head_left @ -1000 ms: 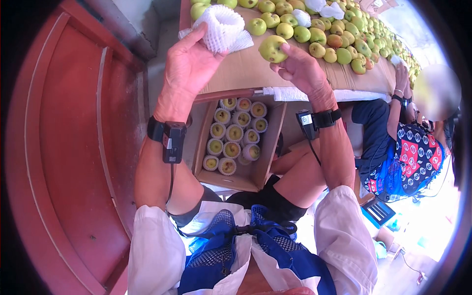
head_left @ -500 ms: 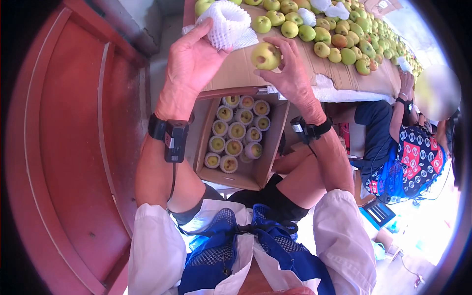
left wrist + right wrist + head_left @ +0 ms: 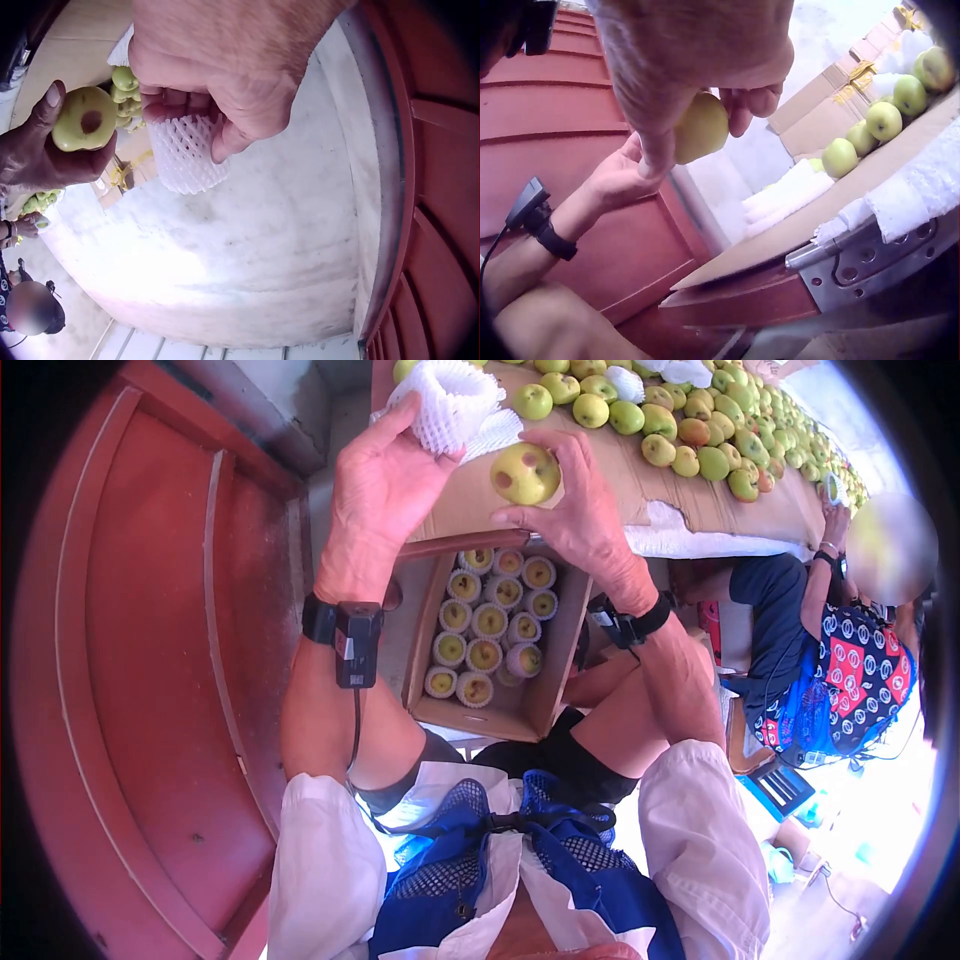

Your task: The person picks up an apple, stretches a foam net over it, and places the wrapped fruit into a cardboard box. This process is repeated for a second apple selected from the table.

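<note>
My left hand [image 3: 385, 495] holds a white foam net sleeve [image 3: 450, 408] between thumb and fingers, its round mouth spread wide. The left wrist view shows the thumb pressed on the side of the mesh. Beside it, my right hand [image 3: 588, 510] pinches a yellow-green apple [image 3: 525, 474] between thumb and fingers. A round brown patch marks the apple, seen also in the left wrist view. Apple and sleeve are a short gap apart, over the cardboard-covered table [image 3: 600, 480]. More foam nets [image 3: 791, 196] lie flat on the cardboard under my left hand.
Loose apples [image 3: 715, 435] are heaped along the table's far side. Below the table edge, an open cardboard box [image 3: 562, 625] stands before my knees with rows of sleeved apples [image 3: 488, 622]. A red door [image 3: 150, 660] is at left. Another person [image 3: 840, 670] sits at right.
My right hand has come left with the apple, closer to the foam net, and turned it so the brown patch shows. My left hand has stayed nearly in place with the sleeve.
</note>
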A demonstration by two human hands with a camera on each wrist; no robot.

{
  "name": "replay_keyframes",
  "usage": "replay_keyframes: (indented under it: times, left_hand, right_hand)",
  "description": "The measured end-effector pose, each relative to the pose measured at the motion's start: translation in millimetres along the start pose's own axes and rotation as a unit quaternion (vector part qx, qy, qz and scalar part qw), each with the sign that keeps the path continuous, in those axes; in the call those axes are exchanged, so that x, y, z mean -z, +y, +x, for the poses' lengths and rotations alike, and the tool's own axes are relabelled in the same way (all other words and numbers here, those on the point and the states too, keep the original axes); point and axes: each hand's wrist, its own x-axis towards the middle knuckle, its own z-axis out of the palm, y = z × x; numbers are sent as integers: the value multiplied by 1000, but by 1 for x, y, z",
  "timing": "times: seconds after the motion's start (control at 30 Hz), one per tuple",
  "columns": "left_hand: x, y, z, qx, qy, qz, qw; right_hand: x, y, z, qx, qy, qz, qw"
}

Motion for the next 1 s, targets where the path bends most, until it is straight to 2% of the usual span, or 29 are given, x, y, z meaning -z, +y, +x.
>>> replay_keyframes:
  times: [0.13, 0.17, 0.27, 0.37, 0.43, 0.53, 0.67, 0.83, 1.0]
  left_hand:
    - [8, 4, 2, 19, -11, -1, 1000]
    - [8, 4, 3, 23, -13, -2, 1000]
    - [5, 2, 2, 8, 2, -3, 1000]
    - [18, 5, 6, 38, -27, -10, 999]
    - [22, 4, 8, 38, -15, -12, 999]
    - [21, 4, 8, 40, -11, -13, 999]
    - [5, -2, 3, 17, 4, -8, 1000]
    - [5, -4, 2, 26, 6, 1, 1000]
    - [6, -6, 3, 33, 4, 4, 999]
  right_hand:
    - [12, 31, 9, -19, 49, -45, 998]
    - [16, 41, 9, -52, 63, -48, 996]
    - [27, 55, 7, -89, 48, -53, 994]
    - [19, 54, -2, -119, -22, -84, 989]
    - [10, 47, -7, -147, -77, -125, 978]
    - [-2, 37, -12, -181, -113, -138, 967]
    - [-9, 30, -16, -205, -133, -163, 956]
    - [-6, 34, -24, -179, -140, -133, 965]
    - [-4, 32, -24, -197, -167, -122, 959]
